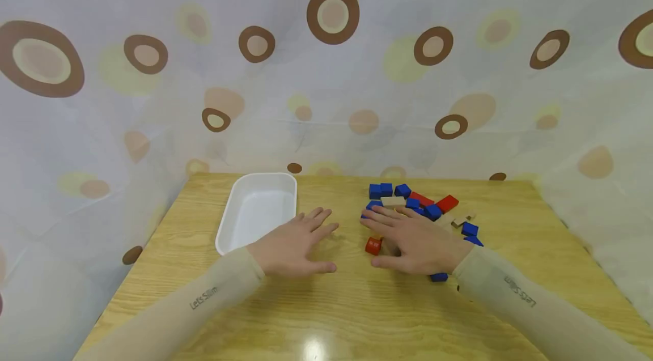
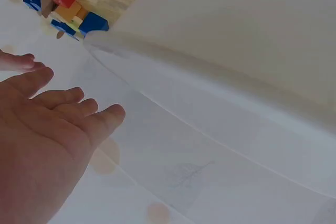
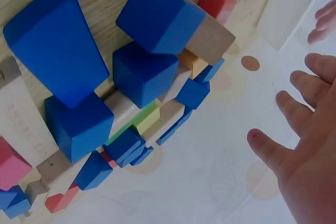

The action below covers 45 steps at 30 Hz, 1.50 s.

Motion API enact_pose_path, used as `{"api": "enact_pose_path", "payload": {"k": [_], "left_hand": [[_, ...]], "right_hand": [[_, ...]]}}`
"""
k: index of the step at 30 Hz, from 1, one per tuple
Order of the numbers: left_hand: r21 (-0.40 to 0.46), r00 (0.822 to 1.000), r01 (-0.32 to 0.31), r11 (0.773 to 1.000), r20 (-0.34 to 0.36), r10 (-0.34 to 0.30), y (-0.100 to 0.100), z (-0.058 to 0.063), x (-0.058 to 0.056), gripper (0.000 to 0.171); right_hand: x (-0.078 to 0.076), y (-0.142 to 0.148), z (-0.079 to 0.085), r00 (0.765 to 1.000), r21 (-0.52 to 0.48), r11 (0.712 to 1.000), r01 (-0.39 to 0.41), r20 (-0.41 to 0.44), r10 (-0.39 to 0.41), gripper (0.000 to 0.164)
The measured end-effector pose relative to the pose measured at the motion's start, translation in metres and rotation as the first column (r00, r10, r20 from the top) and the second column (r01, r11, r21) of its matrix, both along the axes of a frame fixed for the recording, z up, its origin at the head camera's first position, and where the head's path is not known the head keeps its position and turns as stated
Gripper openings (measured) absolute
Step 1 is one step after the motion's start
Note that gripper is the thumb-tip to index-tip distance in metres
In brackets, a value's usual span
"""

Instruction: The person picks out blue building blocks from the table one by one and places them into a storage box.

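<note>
The white tray (image 1: 260, 211) lies lengthwise front-to-back near the left hand (image 1: 294, 243).

Table (image 1: 316, 304): gap to far edge lay between two obstacles, white tray (image 1: 257, 216) near far-left corner, scattered blocks (image 1: 432, 212) right of middle.

counter (image 1: 357, 310): yellowish wood grain, glossy
backdrop cloth (image 1: 285, 80): whitish, creased, behind counter; brown rings, tan and yellow spots

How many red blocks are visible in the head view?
3. The first red block lies near the thumb of the right hand; farther back lies the second red block, and right of it, the third red block. The right hand may hide others.
</note>
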<state>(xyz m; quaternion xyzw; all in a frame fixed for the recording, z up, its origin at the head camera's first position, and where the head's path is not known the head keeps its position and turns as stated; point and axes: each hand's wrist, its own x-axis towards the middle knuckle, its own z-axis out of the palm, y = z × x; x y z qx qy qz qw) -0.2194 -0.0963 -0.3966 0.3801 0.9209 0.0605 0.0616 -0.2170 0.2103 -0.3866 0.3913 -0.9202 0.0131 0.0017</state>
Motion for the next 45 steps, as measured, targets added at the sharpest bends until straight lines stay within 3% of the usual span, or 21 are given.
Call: {"api": "enact_pose_path", "payload": {"k": [7,11,15,18,21,26,30,32,34,40,45], "left_hand": [[0.152,0.989,-0.115,0.982,-0.072,0.127,-0.026,0.013,-0.002,0.065],[0.214,0.965,-0.217,0.952,-0.100,0.242,-0.050,0.019,-0.002,0.053],[0.244,0.912,-0.348,0.905,-0.135,0.387,-0.079,0.020,-0.007,0.050],[0.238,0.853,-0.464,0.853,-0.140,0.503,-0.102,0.019,-0.013,0.053],[0.187,0.796,-0.578,0.794,-0.085,0.599,-0.124,0.016,-0.019,0.061],[0.071,0.733,-0.680,0.729,0.055,0.678,-0.147,0.004,-0.026,0.071],[0.021,0.703,-0.706,0.708,0.137,0.698,-0.155,-0.007,-0.031,0.070],[0.021,0.695,-0.712,0.702,0.163,0.701,-0.158,-0.013,-0.033,0.067],[0.041,0.697,-0.711,0.702,0.171,0.697,-0.158,-0.019,-0.035,0.063],[0.084,0.730,-0.680,0.729,0.169,0.662,-0.154,-0.031,-0.038,0.057],[0.123,0.751,-0.658,0.743,0.183,0.635,-0.150,-0.034,-0.041,0.056]], "right_hand": [[-0.001,0.009,0.004,0.999,-0.066,0.998,0.024,-0.024,-0.026,0.075],[-0.001,0.012,0.007,0.999,-0.095,0.995,0.020,-0.037,-0.024,0.066],[-0.002,0.016,0.007,0.999,-0.123,0.992,0.023,-0.036,-0.027,0.058],[-0.003,0.019,0.007,0.999,-0.133,0.991,0.024,-0.045,-0.030,0.053],[-0.003,0.020,0.006,0.999,-0.130,0.991,0.017,-0.040,-0.023,0.044],[0.000,0.020,0.005,1.000,-0.128,0.992,0.013,-0.005,-0.014,0.025],[0.005,0.020,0.007,1.000,-0.143,0.990,0.005,0.016,-0.003,0.016],[0.005,0.019,0.006,1.000,-0.152,0.988,-0.004,0.013,0.007,0.015],[0.005,0.019,0.005,1.000,-0.161,0.987,-0.012,0.009,0.013,0.014],[0.006,0.021,0.000,0.999,-0.156,0.988,-0.012,0.041,0.018,0.018],[0.006,0.026,-0.003,0.999,-0.157,0.988,0.003,0.039,0.003,0.018]]}}
